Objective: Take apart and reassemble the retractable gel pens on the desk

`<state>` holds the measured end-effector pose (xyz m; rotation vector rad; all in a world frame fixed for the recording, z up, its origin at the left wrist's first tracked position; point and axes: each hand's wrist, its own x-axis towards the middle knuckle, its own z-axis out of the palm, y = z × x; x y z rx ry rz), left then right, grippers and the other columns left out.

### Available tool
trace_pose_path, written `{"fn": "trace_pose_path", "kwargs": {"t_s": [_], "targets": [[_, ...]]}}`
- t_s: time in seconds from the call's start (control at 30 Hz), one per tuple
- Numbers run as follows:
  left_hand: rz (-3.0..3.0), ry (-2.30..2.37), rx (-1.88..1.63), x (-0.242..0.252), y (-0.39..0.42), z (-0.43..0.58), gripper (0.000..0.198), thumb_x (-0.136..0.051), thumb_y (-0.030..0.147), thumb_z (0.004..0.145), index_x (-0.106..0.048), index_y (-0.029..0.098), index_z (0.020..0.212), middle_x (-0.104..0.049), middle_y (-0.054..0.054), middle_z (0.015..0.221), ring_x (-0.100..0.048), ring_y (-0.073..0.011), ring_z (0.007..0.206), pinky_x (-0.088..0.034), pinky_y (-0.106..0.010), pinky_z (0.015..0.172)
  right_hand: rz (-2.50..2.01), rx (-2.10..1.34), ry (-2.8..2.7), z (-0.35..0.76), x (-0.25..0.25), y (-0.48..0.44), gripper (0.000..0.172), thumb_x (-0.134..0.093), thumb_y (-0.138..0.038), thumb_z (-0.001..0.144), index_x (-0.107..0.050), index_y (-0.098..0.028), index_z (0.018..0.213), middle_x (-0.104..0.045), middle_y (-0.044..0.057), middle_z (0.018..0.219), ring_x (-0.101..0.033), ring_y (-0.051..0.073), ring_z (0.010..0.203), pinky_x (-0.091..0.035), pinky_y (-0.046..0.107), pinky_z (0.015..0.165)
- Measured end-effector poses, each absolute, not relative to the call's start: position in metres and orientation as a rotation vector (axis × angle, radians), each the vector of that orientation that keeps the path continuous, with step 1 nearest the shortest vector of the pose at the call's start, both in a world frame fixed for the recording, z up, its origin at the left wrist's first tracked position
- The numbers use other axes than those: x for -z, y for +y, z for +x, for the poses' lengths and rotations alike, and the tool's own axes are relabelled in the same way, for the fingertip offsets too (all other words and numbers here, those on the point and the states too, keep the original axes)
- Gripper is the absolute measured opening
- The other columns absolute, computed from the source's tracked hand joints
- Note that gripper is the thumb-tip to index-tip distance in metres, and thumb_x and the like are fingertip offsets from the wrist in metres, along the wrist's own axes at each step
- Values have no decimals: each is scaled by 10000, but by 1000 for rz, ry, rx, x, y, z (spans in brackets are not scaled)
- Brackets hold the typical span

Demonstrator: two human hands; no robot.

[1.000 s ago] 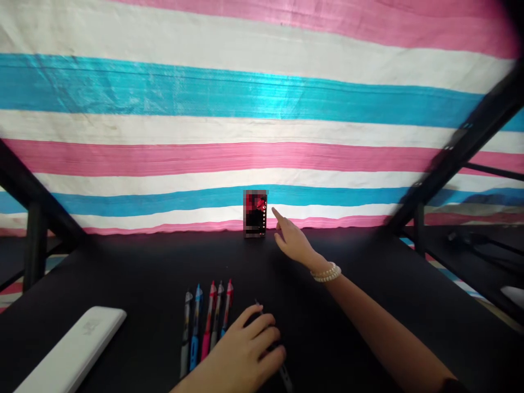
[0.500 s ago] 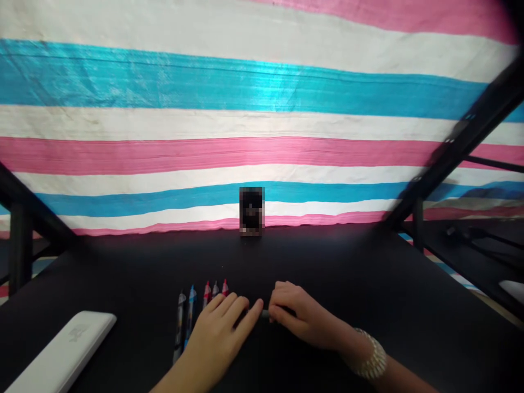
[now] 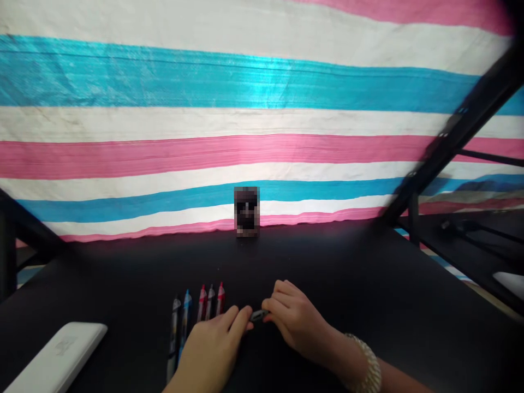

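Note:
On the black table [image 3: 347,284] my left hand [image 3: 213,349] and my right hand [image 3: 298,322] meet over a dark pen [image 3: 258,315]. Each hand pinches one end of it, and only a short grey stretch shows between the fingertips. A pearl bracelet [image 3: 368,365] circles my right wrist. Just left of my left hand lie several pens [image 3: 196,316] side by side, with blue, red and grey barrels, tips pointing away from me.
A phone [image 3: 246,210] stands upright at the table's far edge against a pink, blue and white striped sheet [image 3: 245,109]. A white flat case [image 3: 57,360] lies at the near left. Black frame bars [image 3: 450,131] slant at the right.
One second ago my right hand was pointing at the phone screen; it has come back to the pen under my left hand. Both hands now pinch the pen.

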<state>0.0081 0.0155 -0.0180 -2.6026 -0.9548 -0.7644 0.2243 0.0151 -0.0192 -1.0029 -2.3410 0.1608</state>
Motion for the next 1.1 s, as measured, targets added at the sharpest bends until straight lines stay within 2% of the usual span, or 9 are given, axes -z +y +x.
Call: {"fn": "trace_pose_path", "kwargs": {"t_s": [0.17,0.27,0.37,0.5,0.67,0.9,1.0,1.07,1.1], "targets": [[-2661,-1027,761,19,13,9,488,-179,287,1100,-652,179,1047,-709,3,683,-692,-144,457,-461,-229,388,-910,-379,-2366,236,12,24,102,-625,-236,969,-688,-160,943,-679,49,782,-551,202,788,-447,316,744],[-2687,-1012,809,19,11,11,441,-217,275,1092,-645,181,1048,-706,-9,708,-712,-154,509,-510,-227,432,-907,-651,-2352,248,2,43,347,-686,-342,934,-625,-184,1238,-707,70,1053,-610,198,927,-506,297,834],[-2694,-974,877,20,10,12,368,-269,243,1081,-630,173,1089,-711,-23,751,-729,-156,564,-544,-221,485,-1081,-555,-2316,254,-3,71,339,-374,-204,1066,-556,-189,1350,-680,87,1121,-599,199,1031,-477,359,965],[-2679,-988,874,21,11,11,338,-294,236,1070,-627,178,1078,-691,-15,721,-713,-162,526,-532,-227,452,-1190,-435,-2372,247,0,113,477,-448,-115,991,-481,-206,1458,-624,110,1180,-552,243,1088,-430,434,1023],[-2642,-995,864,24,13,9,346,-290,221,1065,-635,189,1046,-681,-14,701,-706,-162,515,-522,-228,443,-1319,-351,-2353,239,3,155,662,-451,-3,881,-441,-224,1505,-567,132,1188,-539,265,1077,-426,452,998],[-2624,-950,941,23,14,9,304,-328,216,1059,-630,178,1063,-682,-13,696,-688,-161,507,-509,-237,432,-1380,-450,-2090,248,1,144,751,-457,-124,947,-96,-153,1605,-597,109,1093,-584,227,928,-477,413,883],[-2574,-962,956,21,16,8,303,-341,213,1059,-642,176,1042,-707,-22,724,-707,-167,559,-537,-246,491,-1301,-631,-2070,248,-1,103,559,-415,-201,1015,-271,-111,1547,-649,66,969,-597,164,737,-509,303,720],[-2508,-955,983,21,17,8,301,-356,224,1060,-652,176,1032,-720,-25,730,-713,-172,586,-545,-256,529,-1222,-751,-2095,246,-4,70,350,-357,-269,1066,-594,-143,1291,-686,46,905,-632,160,778,-510,275,735],[-2481,-952,989,21,18,8,300,-365,231,1060,-658,176,1031,-725,-25,731,-713,-174,594,-545,-261,544,-1180,-810,-2120,244,-5,55,364,-356,-303,1077,-691,-162,1108,-699,34,871,-645,155,783,-510,262,748]]}}
